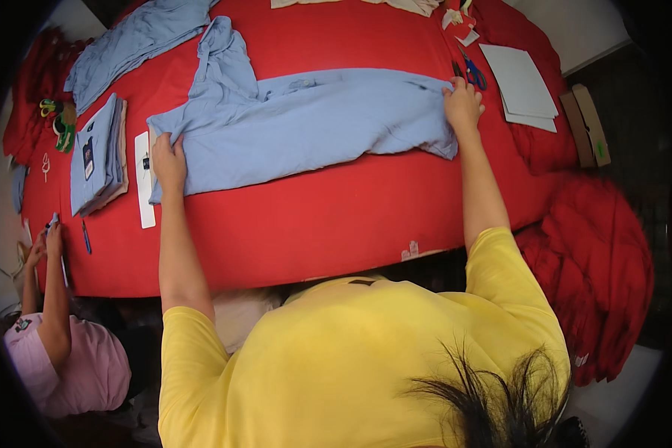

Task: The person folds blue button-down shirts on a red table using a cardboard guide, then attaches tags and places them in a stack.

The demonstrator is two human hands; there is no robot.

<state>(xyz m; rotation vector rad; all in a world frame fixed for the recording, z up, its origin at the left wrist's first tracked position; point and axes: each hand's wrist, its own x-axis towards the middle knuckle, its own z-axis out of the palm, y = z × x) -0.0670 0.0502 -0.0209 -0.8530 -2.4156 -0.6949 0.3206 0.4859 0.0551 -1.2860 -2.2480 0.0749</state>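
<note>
A light blue shirt (pixel 299 127) lies stretched sideways across the red-covered table, its body folded over lengthwise and one sleeve (pixel 220 63) sticking out toward the far side. At the shirt's left end, my left hand (pixel 169 160) has its fingers closed on the cloth, beside a narrow white strip (pixel 146 190) partly under the shirt. My right hand (pixel 464 106) grips the upper corner of the other end, with the fingertips partly hidden. Just beyond that hand lie blue-handled scissors (pixel 473 72).
Folded blue shirts (pixel 97 160) are stacked at left, near green tape rolls (pixel 63 134) and a blue pen (pixel 86 237). Another blue garment (pixel 138 45) lies far left. White sheets (pixel 519 86) and a cardboard box (pixel 586 127) are at right. A co-worker in pink (pixel 89 358) works lower left.
</note>
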